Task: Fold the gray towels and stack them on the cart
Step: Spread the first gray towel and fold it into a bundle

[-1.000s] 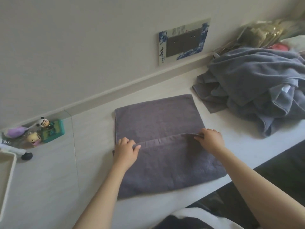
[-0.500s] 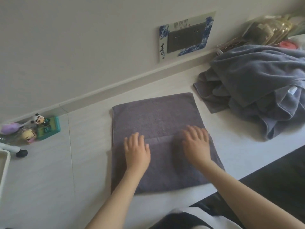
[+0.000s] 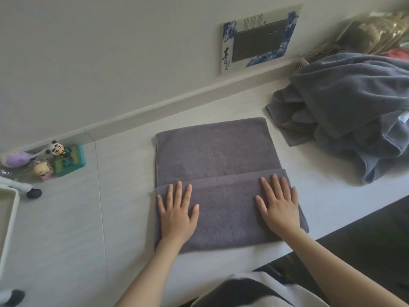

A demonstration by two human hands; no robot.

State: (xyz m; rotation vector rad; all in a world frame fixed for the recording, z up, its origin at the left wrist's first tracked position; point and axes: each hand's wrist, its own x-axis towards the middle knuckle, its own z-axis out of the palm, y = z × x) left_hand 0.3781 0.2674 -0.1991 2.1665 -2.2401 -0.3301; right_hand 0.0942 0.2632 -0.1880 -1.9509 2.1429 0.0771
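A dark gray towel [image 3: 212,151] lies flat on the white table [image 3: 124,173], its near part folded up over the rest. My left hand [image 3: 177,216] presses flat on the left side of the folded flap, fingers straight and spread. On the flap's right side my right hand [image 3: 278,204] lies flat the same way. A heap of unfolded gray towels [image 3: 345,107] sits at the right, close to the wall.
Small toy figures and a green box [image 3: 68,160] stand at the left by the wall. A white tray edge [image 3: 8,213] shows at the far left. A framed picture [image 3: 259,36] leans on the wall; bags [image 3: 374,32] lie behind the heap. The table's front edge runs bottom right.
Both hands let go of the towel's folded edge, laid it down, then slid apart flat across the flap toward its left and right ends.
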